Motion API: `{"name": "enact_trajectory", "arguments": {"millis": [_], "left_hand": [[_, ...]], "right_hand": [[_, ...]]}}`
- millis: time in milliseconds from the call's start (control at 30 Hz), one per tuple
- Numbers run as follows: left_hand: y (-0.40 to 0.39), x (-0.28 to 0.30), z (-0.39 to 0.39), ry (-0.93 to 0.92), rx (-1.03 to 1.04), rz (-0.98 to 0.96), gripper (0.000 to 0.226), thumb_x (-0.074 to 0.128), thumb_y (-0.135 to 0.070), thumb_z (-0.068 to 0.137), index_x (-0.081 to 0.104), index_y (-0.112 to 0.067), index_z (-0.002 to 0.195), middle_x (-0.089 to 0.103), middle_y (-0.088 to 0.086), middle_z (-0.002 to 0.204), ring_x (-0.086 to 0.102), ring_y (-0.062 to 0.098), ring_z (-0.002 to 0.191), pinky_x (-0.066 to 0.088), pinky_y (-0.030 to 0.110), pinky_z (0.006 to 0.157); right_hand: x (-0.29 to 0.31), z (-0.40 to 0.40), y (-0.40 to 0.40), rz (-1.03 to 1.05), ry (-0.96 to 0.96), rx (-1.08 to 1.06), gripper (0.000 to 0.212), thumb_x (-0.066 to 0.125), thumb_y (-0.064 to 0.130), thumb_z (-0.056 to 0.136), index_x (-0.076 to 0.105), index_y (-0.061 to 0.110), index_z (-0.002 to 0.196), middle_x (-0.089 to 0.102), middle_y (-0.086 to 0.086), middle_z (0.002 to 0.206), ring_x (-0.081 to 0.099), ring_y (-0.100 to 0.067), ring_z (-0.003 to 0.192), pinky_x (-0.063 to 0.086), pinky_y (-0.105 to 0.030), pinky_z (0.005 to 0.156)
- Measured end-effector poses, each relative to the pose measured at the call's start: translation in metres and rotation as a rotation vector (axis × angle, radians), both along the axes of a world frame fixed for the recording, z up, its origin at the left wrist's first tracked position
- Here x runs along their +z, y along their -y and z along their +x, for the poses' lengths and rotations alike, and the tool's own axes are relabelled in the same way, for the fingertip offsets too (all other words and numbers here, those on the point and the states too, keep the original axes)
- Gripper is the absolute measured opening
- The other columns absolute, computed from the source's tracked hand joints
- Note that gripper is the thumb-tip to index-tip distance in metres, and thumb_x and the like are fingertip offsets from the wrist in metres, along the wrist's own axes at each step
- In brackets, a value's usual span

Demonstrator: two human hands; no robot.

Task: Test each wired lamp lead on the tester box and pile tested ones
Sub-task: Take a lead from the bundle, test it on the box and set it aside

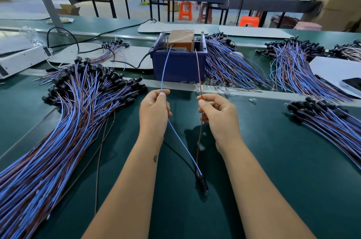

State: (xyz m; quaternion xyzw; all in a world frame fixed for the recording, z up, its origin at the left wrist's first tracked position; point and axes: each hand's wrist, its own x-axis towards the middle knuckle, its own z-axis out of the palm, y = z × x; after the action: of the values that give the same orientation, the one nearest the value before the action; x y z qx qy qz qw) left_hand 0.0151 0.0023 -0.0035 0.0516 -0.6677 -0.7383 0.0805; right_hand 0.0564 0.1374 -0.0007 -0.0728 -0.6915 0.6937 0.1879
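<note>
Left hand pinches the blue wire; right hand pinches the brown wire. Keep both tips steady on the tester box pins.

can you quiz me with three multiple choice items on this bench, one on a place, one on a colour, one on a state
1. Where does the largest pile of leads lie?
A. to the person's left
B. inside the blue bin
C. on the white device

2. What colour is the wire the left hand pinches?
A. green
B. blue
C. yellow

3. How is the lead's black socket end?
A. gripped in the right hand
B. plugged into the bin
C. low between the forearms, gripped by neither hand

Answers:
1 A, the pile fans across the green mat left of the left arm.
2 B, a blue wire runs up from its fingers toward the blue bin.
3 C, the right hand pinches only the brown wire, and the socket sits well below both hands.
</note>
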Motion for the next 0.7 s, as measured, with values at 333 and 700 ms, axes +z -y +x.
{"name": "enact_trajectory", "arguments": {"millis": [333,700], "left_hand": [[-0.0001,0.0007,-0.0006,0.021,0.016,-0.008,0.025,0.042,-0.015,0.102,0.065,-0.021,0.092,0.049,-0.013,0.046,0.046,0.002,0.044,0.042,0.014,0.045],[0.0005,0.0028,0.0003,0.017,0.037,-0.013,0.025,0.043,-0.015,0.102,0.065,-0.022,0.092,0.051,-0.011,0.048,0.048,0.005,0.046,0.041,0.013,0.043]], "right_hand": [[-0.0010,0.0002,-0.0004,0.011,-0.006,0.031,0.020,0.063,0.011,0.092,0.073,0.027,0.084,0.059,0.008,0.061,0.055,-0.001,0.059,0.046,-0.013,0.056],[-0.0026,-0.0003,-0.0011,0.003,0.007,-0.002,0.021,0.063,0.012,0.092,0.072,0.028,0.082,0.059,0.005,0.062,0.052,-0.006,0.056,0.047,-0.017,0.055]]}}
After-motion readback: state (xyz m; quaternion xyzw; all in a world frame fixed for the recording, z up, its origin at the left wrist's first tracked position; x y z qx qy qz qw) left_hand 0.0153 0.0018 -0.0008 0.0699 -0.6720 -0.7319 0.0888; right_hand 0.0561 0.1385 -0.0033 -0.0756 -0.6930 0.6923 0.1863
